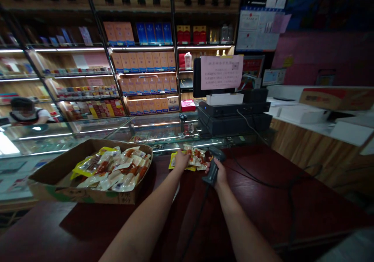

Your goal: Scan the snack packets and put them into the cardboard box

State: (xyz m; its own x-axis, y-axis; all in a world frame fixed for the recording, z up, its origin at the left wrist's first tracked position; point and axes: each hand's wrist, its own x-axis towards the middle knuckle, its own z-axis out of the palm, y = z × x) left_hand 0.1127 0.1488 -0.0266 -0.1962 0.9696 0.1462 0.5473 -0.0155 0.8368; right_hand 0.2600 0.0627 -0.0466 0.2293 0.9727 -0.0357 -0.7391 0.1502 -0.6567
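Scanner sits gripped in the right hand, its head angled down toward snack packets on the counter. Left hand presses palm-down on them, apparently to steady them; its fingers are hidden. Cardboard box holds more packets nearby.

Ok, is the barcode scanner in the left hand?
No, the barcode scanner is in the right hand, while the left hand rests on the snack packets.

Glossy plastic snack pkts, matt cardboard box, smooth plastic scanner, polished wood counter
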